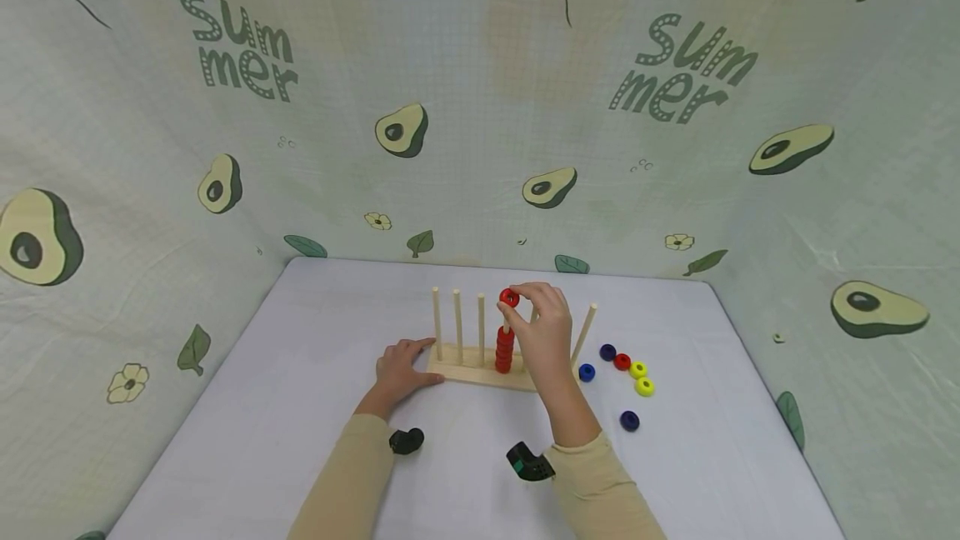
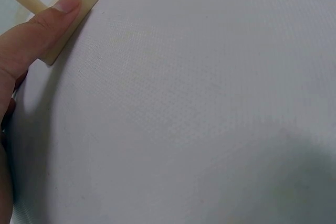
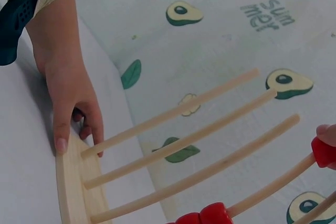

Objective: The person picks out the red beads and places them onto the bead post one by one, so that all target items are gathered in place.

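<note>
A wooden peg rack stands on the table with several upright pegs. My left hand grips the left end of its base, the thumb along the front edge and the fingers behind. Red rings are stacked on one middle peg. Between thumb and fingertips my right hand pinches another red ring at the top of that same peg. Whether the peg tip has entered the ring, I cannot tell. The right hand partly hides the pegs on the right side.
Right of the rack lie a blue ring, two dark blue rings, a red ring and two yellow rings. A white cloth covers the table. Behind it hangs a curtain printed with avocados.
</note>
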`<state>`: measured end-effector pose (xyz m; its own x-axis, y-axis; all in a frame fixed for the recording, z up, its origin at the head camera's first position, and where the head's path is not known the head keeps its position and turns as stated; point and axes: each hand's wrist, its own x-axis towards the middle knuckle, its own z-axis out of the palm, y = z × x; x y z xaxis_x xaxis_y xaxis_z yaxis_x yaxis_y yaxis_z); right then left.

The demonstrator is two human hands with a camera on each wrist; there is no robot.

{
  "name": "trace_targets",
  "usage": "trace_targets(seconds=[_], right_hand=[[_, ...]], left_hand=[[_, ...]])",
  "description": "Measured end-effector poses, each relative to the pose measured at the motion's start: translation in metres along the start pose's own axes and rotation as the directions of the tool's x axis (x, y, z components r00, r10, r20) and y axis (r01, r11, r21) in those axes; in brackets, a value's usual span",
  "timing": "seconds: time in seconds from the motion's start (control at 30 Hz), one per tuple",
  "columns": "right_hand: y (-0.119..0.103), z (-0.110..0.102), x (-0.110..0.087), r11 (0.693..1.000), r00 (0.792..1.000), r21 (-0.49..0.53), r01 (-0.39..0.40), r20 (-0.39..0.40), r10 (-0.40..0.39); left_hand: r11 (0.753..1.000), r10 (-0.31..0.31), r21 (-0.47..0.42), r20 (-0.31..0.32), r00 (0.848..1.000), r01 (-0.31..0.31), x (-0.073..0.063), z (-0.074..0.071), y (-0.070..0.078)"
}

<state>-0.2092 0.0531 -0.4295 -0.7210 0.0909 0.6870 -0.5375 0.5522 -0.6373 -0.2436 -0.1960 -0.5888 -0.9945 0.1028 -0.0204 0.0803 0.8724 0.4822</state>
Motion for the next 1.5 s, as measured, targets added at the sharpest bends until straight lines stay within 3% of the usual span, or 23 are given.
trace_targets(seconds=[0.57, 1.5], right_hand=[[-0.0023, 0.0002, 0.0029, 0.997, 0.999, -0.054, 0.054, -0.003, -0.054], [-0.0073, 0.0011, 0.0039, 0.997, 0.998, -0.067, -0.041, 0.046, 0.044]], left_hand=[[1.000, -0.010, -0.015, 0.004, 1.000, 0.010, -0.0006, 0.0009, 0.0015], [1.000, 0.001, -0.015, 0.000, 1.000, -0.001, -0.0011, -0.0019, 0.0026]])
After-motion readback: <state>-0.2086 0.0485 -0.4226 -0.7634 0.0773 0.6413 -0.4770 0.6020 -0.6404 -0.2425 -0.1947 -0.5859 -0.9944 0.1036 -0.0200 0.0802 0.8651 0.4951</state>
